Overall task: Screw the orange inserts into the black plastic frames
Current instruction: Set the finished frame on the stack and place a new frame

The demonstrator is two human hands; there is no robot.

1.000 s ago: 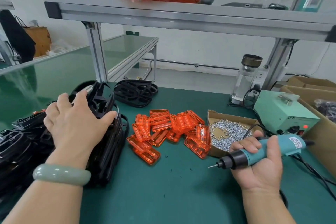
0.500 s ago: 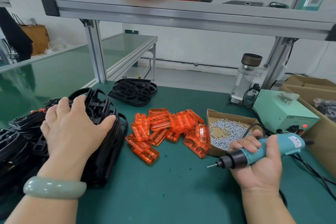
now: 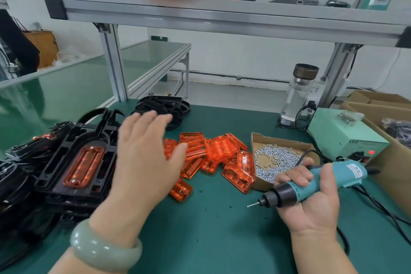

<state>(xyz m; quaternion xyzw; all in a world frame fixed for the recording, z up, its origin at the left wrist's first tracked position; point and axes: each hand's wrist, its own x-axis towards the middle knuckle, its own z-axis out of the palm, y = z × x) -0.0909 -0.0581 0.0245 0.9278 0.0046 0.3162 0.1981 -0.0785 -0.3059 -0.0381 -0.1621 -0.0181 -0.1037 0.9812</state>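
Left hand (image 3: pixel 144 158): spread flat, fingers straight, nothing held; motion-blurred; poised palm down over the 9 o'clock edge of the insert heap.
Right hand (image 3: pixel 311 202): palm up at 4 o'clock, fingers curled round the screwdriver.
Screwdriver (image 3: pixel 315 180): teal body, black nose, lying across the palm; bit aimed toward 9 o'clock, clear of the green mat (image 3: pixel 211 240); black cable trailing off toward 4 o'clock.
Orange inserts (image 3: pixel 222 151): loose heap at bench centre, partly hidden by the left hand.
Black frames (image 3: pixel 55 162): stacked at 9 o'clock; topmost lying flat with one seated insert (image 3: pixel 83 168) in its window; whether screwed down, not discernible.
Second frame heap (image 3: pixel 164 107): at 12 o'clock, beyond the left fingertips.
Screw tray (image 3: pixel 280 139): cardboard, just beside the heap at 3 o'clock, holding small silver screws.
Power box (image 3: pixel 344 133): pale green, at 2 o'clock, red lamp lit.
Bottle (image 3: pixel 300 93): clear glass, dark cap, upright at 1 o'clock.
Bangle (image 3: pixel 104 249): pale green, on the left wrist at 7 o'clock.
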